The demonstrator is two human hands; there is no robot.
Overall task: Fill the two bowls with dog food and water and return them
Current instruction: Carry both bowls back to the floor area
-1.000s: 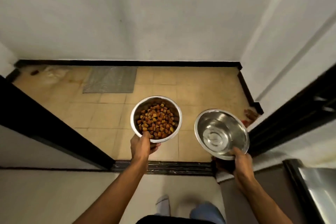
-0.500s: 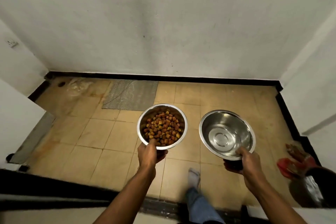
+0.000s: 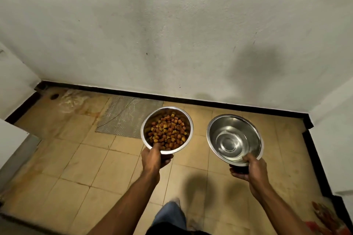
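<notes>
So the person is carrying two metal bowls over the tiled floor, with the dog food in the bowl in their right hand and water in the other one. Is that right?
Not quite. The head view shows the dog food in the bowl held by the left hand. The right hand holds the other bowl, with the water. Both are indeed metal and carried above the tiled floor.

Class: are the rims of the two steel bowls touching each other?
Apart. The head view shows tiled floor between the kibble bowl and the water bowl.

Grey mat (image 3: 128,117) on tiled floor (image 3: 107,170) against white wall (image 3: 172,44).
</notes>
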